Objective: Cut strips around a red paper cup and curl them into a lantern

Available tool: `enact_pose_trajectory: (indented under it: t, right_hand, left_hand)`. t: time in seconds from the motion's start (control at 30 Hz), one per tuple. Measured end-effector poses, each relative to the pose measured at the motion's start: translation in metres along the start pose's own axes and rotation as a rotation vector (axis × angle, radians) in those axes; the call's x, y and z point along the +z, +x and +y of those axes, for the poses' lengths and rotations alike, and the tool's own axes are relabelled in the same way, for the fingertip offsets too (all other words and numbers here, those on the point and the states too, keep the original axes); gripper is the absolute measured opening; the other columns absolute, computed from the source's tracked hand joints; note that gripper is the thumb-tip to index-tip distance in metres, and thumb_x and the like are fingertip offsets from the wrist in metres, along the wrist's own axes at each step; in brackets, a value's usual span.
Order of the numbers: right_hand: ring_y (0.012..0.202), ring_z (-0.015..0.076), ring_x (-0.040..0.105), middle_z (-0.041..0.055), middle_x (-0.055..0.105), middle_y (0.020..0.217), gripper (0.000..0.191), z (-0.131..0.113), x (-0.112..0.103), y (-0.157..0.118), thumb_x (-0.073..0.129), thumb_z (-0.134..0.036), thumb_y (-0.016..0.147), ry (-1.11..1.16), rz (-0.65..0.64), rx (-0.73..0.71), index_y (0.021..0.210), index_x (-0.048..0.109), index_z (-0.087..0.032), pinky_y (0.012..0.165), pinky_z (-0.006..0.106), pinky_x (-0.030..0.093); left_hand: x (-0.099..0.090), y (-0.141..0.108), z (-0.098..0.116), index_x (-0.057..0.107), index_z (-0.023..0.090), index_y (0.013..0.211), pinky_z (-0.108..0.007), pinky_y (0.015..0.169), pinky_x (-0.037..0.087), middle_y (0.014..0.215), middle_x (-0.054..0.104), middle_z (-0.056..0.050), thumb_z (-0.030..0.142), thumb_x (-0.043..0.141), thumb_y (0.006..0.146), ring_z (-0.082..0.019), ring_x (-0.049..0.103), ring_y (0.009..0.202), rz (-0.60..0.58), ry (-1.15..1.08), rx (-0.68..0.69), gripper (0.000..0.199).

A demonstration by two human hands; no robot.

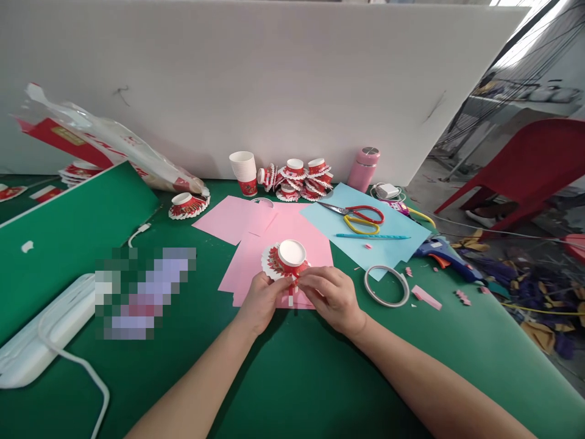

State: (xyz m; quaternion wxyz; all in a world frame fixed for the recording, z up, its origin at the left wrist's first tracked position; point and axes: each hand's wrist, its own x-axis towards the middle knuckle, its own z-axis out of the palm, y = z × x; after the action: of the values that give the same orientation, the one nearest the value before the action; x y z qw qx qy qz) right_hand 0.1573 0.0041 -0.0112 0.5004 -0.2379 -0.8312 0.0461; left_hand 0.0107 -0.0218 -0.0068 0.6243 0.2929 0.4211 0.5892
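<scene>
Between my two hands is a red and white paper cup (292, 252), bottom up, its wall cut into strips that fan outward. My left hand (261, 300) grips the cup's strips at the near left side, fingers closed. The fingers of my right hand (333, 295) are pinched together at the near right edge, on one of the strips. Part of the fringe is covered by my fingers. Beneath the cup lie pink paper sheets (315, 235) on the green table (292, 378).
Behind stand stacked paper cups (243, 171), several fringed cups (295, 177) and a pink bottle (364, 169). To the right are scissors (365, 214), a blue pencil (372, 236), blue paper (347, 204), a tape roll (386, 302) and a glue gun (450, 259). A white power strip (50, 329) lies left.
</scene>
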Motion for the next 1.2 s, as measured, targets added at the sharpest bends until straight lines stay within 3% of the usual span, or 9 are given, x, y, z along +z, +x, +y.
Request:
enact_pose_trajectory:
  t: [0.17, 0.4, 0.87, 1.0, 1.07, 1.2]
  right_hand:
    - [0.07, 0.0138, 0.064, 0.0047, 0.071, 0.086, 0.012, -0.001, -0.002, 0.0, 0.051, -0.015, 0.087, -0.07, -0.096, -0.124, 0.091, 0.06, -0.021, 0.061, 0.027, 0.047]
    - [0.078, 0.0154, 0.063, 0.0056, 0.07, 0.092, 0.013, 0.001, 0.001, -0.002, 0.049, -0.018, 0.089, -0.108, -0.195, -0.115, 0.092, 0.061, -0.021, 0.066, 0.028, 0.047]
    - [0.081, 0.0158, 0.065, 0.0061, 0.07, 0.092, 0.012, -0.005, 0.003, -0.001, 0.049, -0.019, 0.088, -0.056, -0.206, -0.141, 0.092, 0.06, -0.02, 0.069, 0.029, 0.052]
    - [0.075, 0.0156, 0.064, 0.0055, 0.07, 0.089, 0.012, -0.01, 0.002, 0.001, 0.05, -0.017, 0.086, 0.008, -0.133, -0.14, 0.093, 0.058, -0.02, 0.064, 0.029, 0.052]
    - [0.073, 0.0147, 0.064, 0.0051, 0.069, 0.086, 0.012, -0.012, 0.002, 0.002, 0.049, -0.015, 0.085, 0.1, -0.059, -0.067, 0.092, 0.056, -0.021, 0.064, 0.027, 0.052]
    - [0.06, 0.0114, 0.057, 0.0034, 0.062, 0.074, 0.007, -0.013, 0.002, 0.001, 0.047, -0.014, 0.085, 0.249, 0.164, 0.325, 0.087, 0.052, -0.019, 0.053, 0.023, 0.05]
  left_hand:
    - [-0.002, 0.002, 0.003, 0.07, 0.013, 0.074, -0.028, 0.073, 0.045, 0.073, 0.07, -0.005, 0.018, 0.074, 0.061, -0.016, 0.061, 0.073, 0.011, -0.093, -0.019, 0.015]
    - [-0.004, 0.003, 0.005, 0.069, 0.013, 0.072, -0.027, 0.07, 0.044, 0.073, 0.069, -0.004, 0.017, 0.074, 0.062, -0.014, 0.06, 0.07, 0.036, -0.152, -0.036, 0.013]
    - [-0.004, 0.003, 0.006, 0.071, 0.016, 0.079, -0.03, 0.082, 0.045, 0.082, 0.073, -0.005, 0.021, 0.075, 0.062, -0.018, 0.064, 0.082, 0.011, -0.112, -0.005, 0.018]
    - [-0.003, 0.004, 0.007, 0.071, 0.016, 0.076, -0.031, 0.083, 0.046, 0.082, 0.073, -0.005, 0.02, 0.075, 0.062, -0.018, 0.064, 0.083, 0.026, -0.123, 0.001, 0.015]
    - [-0.003, 0.004, 0.008, 0.071, 0.016, 0.076, -0.029, 0.082, 0.046, 0.082, 0.073, -0.004, 0.019, 0.075, 0.061, -0.016, 0.064, 0.083, 0.031, -0.151, 0.009, 0.015]
    - [-0.008, 0.003, 0.01, 0.071, 0.017, 0.072, -0.024, 0.072, 0.049, 0.074, 0.072, -0.001, 0.018, 0.078, 0.058, -0.012, 0.063, 0.072, 0.038, -0.177, -0.031, 0.015]
